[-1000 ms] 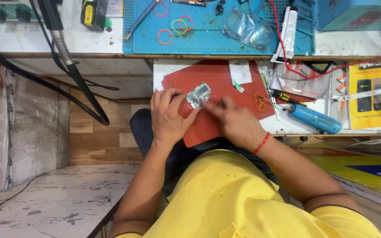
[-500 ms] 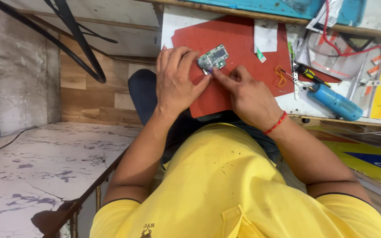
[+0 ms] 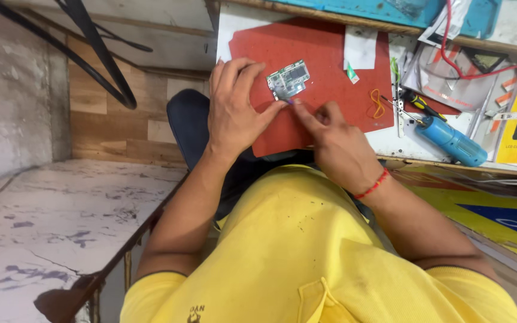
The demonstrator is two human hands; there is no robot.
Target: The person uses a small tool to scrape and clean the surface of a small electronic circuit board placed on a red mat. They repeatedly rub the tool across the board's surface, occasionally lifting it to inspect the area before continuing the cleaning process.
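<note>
A small circuit board (image 3: 288, 79) is lying on a red mat (image 3: 324, 60) on the counter (image 3: 390, 140). The left hand (image 3: 234, 107) is pinching its lower edge; the right hand (image 3: 333, 134), fingers curled together, is touching that corner. A blue electric screwdriver (image 3: 450, 140) is lying to the right.

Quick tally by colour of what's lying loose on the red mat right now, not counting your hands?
Green: 2, the circuit board and a small green piece
White: 1, a paper slip
Orange: 1, a rubber band
Total: 4, all on the red mat
</note>
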